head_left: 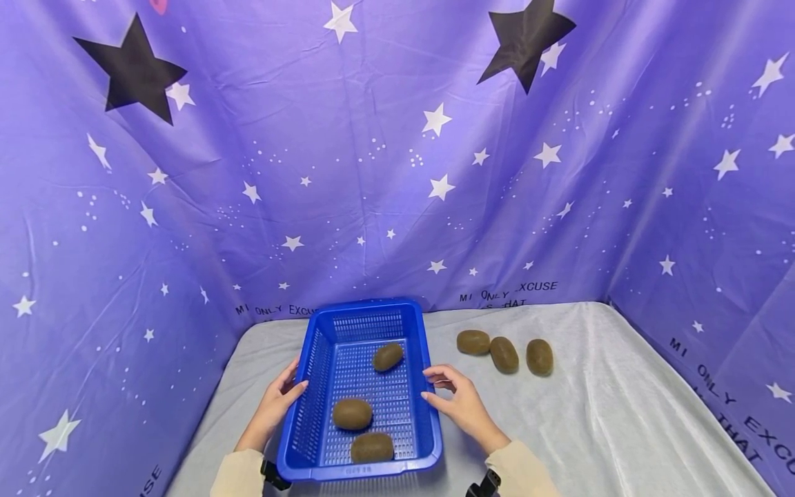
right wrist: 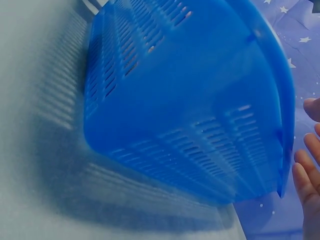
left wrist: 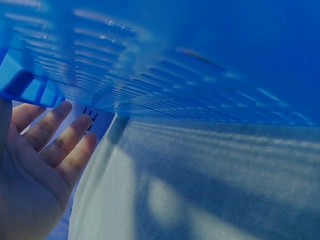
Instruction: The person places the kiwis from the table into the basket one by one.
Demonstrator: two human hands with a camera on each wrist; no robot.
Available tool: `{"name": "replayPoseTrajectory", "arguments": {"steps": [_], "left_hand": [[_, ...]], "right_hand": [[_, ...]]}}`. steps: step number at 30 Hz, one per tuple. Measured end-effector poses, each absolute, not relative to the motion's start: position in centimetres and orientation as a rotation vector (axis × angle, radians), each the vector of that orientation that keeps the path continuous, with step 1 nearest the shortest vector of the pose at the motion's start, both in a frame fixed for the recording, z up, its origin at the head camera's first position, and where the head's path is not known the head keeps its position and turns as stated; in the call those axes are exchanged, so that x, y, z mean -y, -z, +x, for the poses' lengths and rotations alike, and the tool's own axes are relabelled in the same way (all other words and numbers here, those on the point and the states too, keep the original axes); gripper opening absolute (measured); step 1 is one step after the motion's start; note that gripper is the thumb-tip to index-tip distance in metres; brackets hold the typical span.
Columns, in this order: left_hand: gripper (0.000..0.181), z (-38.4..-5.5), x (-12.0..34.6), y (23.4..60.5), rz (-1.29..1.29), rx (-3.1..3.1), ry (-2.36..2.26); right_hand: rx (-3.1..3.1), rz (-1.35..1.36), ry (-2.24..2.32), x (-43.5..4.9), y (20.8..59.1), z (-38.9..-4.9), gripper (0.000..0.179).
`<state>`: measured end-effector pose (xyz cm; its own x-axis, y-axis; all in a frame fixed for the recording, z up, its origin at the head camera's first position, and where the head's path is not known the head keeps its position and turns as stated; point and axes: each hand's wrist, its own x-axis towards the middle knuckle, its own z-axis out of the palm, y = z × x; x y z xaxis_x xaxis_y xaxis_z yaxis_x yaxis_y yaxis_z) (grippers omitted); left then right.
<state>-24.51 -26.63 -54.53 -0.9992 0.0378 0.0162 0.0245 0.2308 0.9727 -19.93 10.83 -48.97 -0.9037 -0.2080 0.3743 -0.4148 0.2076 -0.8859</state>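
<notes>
A blue plastic basket [head_left: 359, 473] with slotted walls holds three brown kiwis: one kiwi [head_left: 388, 357] towards the back, another kiwi [head_left: 352, 414] nearer the front, and a third kiwi [head_left: 372, 448] by the front wall. At the basket's left side is my left hand [head_left: 277, 400], its thumb by the rim; the left wrist view shows its fingers [left wrist: 60, 142] loosely extended below the rim. My right hand [head_left: 458, 400] is at the right side, thumb and fingertips close to the rim. In the right wrist view its fingers [right wrist: 310, 172] look relaxed; firm contact is unclear.
Right of the basket, three more kiwis lie on the grey cloth-covered table: a left kiwi [head_left: 473, 342], a middle kiwi [head_left: 504, 355] and a right kiwi [head_left: 540, 357]. A purple star-printed curtain [head_left: 373, 172] encloses the table's back and sides.
</notes>
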Motion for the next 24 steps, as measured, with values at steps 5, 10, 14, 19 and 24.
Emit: {"name": "replayPoseTrajectory", "arguments": {"steps": [5, 10, 14, 19, 24], "left_hand": [[0.063, -24.5, 26.6, 54.5, 0.068, -2.465, -1.936], [0.064, -24.5, 26.6, 54.5, 0.069, -2.455, -1.938], [0.064, -24.5, 26.7, 54.5, 0.072, -2.450, -1.941], [0.064, -24.5, 26.8, 54.5, 0.070, -2.444, -1.950], [0.064, -24.4, 26.7, 54.5, 0.073, -2.426, -1.960]], "right_hand": [[2.287, 0.595, -1.742, -11.4, 49.6, -20.0, 0.032], [2.271, 0.586, -1.691, -12.3, 50.3, -20.2, 0.032], [2.259, 0.570, -1.665, -13.1, 50.8, -20.1, 0.032], [2.274, 0.529, -1.632, -14.2, 51.4, -20.1, 0.031], [2.296, 0.497, -1.553, -15.5, 52.2, -20.3, 0.030]]}}
